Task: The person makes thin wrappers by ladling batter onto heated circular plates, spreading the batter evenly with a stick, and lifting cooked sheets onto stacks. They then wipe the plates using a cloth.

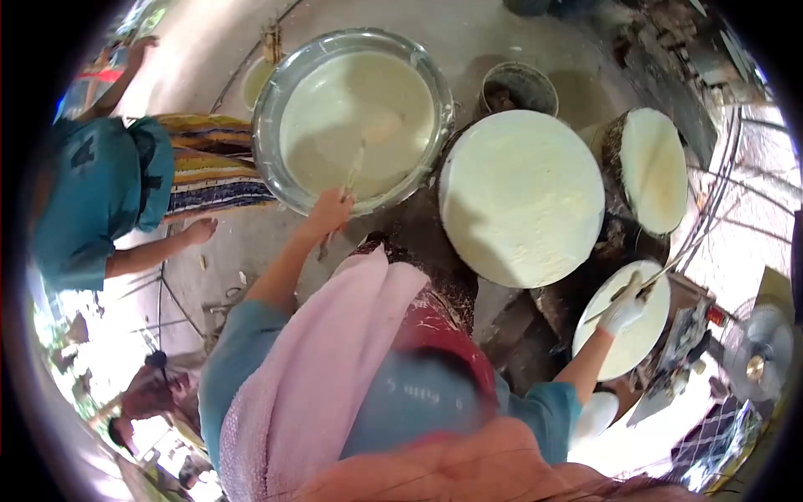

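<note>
My left hand (332, 211) is closed around the handle of a ladle (360, 159). The ladle's bowl rests in pale, milky liquid (335, 109) that partly fills a wide metal basin (266, 171). On the other side, my right hand (623, 311) wears a whitish glove and is closed on a long thin stick (669, 266). This stick lies across or just above a round white surface (615, 356); whether it touches cannot be made out. Between my hands is a larger round white surface (523, 201), with a third one (652, 171) farther right.
A dark-rimmed bucket (535, 74) stands behind the large round. Another person in a teal shirt (100, 192) stands at the left beside the basin, hands apart from mine. A fan (755, 366) is at the far right, and a small pale container (257, 82) sits left of the basin.
</note>
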Motion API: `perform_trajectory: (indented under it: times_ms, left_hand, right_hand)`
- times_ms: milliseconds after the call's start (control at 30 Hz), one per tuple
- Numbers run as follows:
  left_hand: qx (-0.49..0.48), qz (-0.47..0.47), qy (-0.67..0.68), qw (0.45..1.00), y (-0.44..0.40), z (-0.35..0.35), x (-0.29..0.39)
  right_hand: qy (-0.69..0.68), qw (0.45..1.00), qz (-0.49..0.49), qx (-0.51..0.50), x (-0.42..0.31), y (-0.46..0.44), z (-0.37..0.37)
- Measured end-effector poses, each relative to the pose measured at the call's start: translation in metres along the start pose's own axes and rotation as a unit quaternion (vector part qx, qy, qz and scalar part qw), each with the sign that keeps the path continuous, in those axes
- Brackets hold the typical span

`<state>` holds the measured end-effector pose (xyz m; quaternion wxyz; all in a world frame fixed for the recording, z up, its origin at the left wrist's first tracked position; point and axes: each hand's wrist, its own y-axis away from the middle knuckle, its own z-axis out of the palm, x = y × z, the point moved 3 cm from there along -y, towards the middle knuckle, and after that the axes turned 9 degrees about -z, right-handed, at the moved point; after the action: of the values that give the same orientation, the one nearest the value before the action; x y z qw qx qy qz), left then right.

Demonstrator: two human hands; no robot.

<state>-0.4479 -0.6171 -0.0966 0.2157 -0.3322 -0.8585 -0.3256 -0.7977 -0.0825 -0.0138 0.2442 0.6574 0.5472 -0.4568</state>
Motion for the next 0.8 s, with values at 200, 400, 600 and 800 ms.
perform_trajectory:
  times_ms: [200,400,600,800]
  left_hand:
    - [-0.048,0.14,-0.284,0.947,-0.105,0.003,-0.03]
    - [-0.133,0.108,-0.266,0.949,-0.165,0.014,-0.036]
    - [-0.334,0.002,-0.086,0.939,-0.141,0.031,-0.104]
    - [-0.432,-0.207,0.327,0.814,-0.013,0.075,-0.152]
  right_hand:
    - [-0.011,0.988,0.059,-0.145,-0.035,0.248,0.008]
    - [-0.085,0.97,0.145,-0.176,-0.042,0.362,0.028]
    - [-0.118,0.942,0.2,-0.242,-0.039,0.427,0.044]
    - [-0.022,0.898,0.205,-0.389,-0.006,0.531,0.037]
